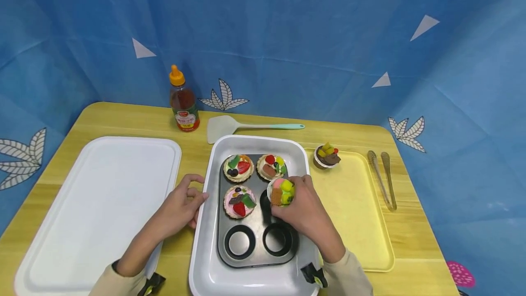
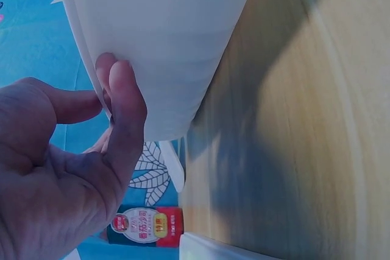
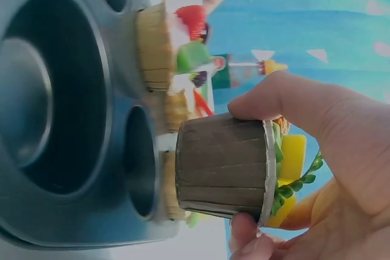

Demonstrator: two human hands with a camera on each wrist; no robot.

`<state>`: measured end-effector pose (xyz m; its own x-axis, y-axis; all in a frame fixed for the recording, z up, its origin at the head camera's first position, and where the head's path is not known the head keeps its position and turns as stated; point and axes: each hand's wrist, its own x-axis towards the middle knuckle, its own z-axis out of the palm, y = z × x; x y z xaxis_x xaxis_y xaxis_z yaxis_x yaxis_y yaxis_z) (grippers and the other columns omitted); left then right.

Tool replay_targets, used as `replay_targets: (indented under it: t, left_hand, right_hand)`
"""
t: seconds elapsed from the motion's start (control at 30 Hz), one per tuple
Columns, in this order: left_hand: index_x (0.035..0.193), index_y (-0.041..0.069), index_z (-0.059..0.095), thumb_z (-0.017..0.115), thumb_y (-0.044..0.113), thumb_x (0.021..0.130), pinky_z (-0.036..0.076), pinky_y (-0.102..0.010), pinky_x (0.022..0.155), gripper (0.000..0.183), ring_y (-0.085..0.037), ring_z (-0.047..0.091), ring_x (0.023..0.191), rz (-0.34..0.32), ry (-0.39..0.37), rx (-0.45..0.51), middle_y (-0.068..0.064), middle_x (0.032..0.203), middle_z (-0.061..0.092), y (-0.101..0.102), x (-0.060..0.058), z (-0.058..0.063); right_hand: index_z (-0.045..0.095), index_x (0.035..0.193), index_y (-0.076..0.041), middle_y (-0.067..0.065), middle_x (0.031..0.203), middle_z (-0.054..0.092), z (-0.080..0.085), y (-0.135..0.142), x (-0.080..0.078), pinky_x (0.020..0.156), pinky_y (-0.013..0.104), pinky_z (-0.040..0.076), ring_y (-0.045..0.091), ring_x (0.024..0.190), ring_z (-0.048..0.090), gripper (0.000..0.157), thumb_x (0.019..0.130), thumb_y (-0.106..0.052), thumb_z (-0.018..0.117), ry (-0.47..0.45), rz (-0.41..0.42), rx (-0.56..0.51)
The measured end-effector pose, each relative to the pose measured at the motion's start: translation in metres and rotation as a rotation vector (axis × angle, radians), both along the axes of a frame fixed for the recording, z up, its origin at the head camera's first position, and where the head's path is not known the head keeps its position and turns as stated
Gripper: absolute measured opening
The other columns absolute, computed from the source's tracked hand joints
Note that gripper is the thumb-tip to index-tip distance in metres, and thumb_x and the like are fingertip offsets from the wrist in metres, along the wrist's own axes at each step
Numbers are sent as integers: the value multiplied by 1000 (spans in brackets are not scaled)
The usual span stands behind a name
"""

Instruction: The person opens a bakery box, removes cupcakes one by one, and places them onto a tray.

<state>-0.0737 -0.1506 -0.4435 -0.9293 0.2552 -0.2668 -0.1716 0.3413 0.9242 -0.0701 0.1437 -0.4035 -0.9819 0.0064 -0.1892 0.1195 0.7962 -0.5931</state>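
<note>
My right hand grips a toy cupcake in a brown paper cup, with yellow and green pieces on top. It is above the right middle hollow of a dark muffin tin. Three cupcakes sit in the tin: one with a strawberry at back left, one with mixed fruit at back right and a pink-topped one at middle left. Both front hollows hold nothing. The tin lies inside a deep white tray, whose left rim my left hand pinches between thumb and fingers.
A flat white tray lies at left, a yellow tray at right with a chocolate cupcake at its back corner. Metal tongs lie beyond it. Behind are a sauce bottle and a spatula.
</note>
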Motion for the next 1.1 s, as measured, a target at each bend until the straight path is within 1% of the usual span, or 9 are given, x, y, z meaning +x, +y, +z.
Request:
replay_targets:
  t: [0.23, 0.47, 0.53, 0.63, 0.8, 0.87, 0.97, 1.03, 1.1]
  left_hand:
    - [137, 4, 35, 54, 13, 104, 55, -38, 45, 40, -25, 60, 49, 5, -11, 8, -16, 81, 62, -1, 3, 0]
    - [137, 4, 35, 54, 12, 104, 56, -40, 46, 39, -24, 60, 49, 3, -8, 4, -16, 83, 62, -2, 4, 0]
    - [136, 4, 35, 53, 12, 104, 56, -41, 46, 38, -24, 60, 49, 3, -8, 3, -16, 83, 63, -2, 4, 0]
    - [136, 3, 35, 53, 11, 103, 56, -41, 46, 38, -23, 59, 49, 4, -6, 3, -16, 84, 63, -2, 4, 0]
    - [137, 2, 35, 53, 10, 103, 56, -43, 46, 39, -23, 59, 49, 2, 10, -6, -15, 83, 64, -2, 3, 0]
    - [137, 2, 36, 53, 10, 103, 56, -43, 46, 39, -23, 59, 48, 2, 14, -10, -15, 82, 63, -2, 2, -1]
    - [137, 2, 36, 53, 11, 103, 56, -43, 46, 39, -23, 58, 48, 1, 15, -6, -15, 81, 63, -1, 2, -1]
    - [137, 2, 36, 53, 11, 103, 56, -43, 46, 39, -23, 58, 48, -2, 18, -3, -15, 79, 62, -1, 2, -1]
    - [137, 2, 36, 54, 12, 103, 56, -43, 46, 39, -23, 58, 48, -3, 22, -1, -15, 79, 62, -1, 2, -1]
  right_hand:
    - [54, 131, 5, 15, 113, 47, 14, 11, 1, 76, 37, 56, 25, 90, 56, 74, 71, -25, 84, 22, 4, -25]
    - [51, 133, 6, 18, 118, 45, 22, 37, -3, 72, 33, 53, 28, 91, 55, 74, 73, -26, 81, 52, -13, -18]
    - [51, 133, 6, 20, 118, 45, 27, 47, -6, 71, 33, 51, 29, 90, 55, 73, 75, -26, 81, 63, -11, -14]
    - [49, 134, 7, 22, 117, 45, 38, 62, -10, 70, 33, 50, 30, 89, 54, 73, 78, -28, 80, 78, -8, 11]
    - [50, 133, 9, 23, 114, 45, 58, 86, -17, 72, 37, 49, 32, 93, 48, 70, 80, -29, 77, 137, -25, 72]
    - [50, 131, 9, 24, 113, 45, 63, 95, -21, 73, 39, 48, 33, 95, 46, 67, 81, -28, 75, 151, -31, 79]
    - [49, 131, 10, 25, 115, 44, 70, 109, -27, 74, 39, 48, 33, 95, 46, 68, 84, -32, 74, 133, -48, 77]
    - [47, 132, 11, 25, 117, 43, 72, 118, -31, 73, 38, 47, 33, 95, 46, 71, 85, -35, 74, 122, -64, 67]
    - [49, 128, 10, 24, 114, 45, 74, 128, -36, 69, 35, 48, 33, 91, 49, 68, 86, -37, 74, 118, -73, 58]
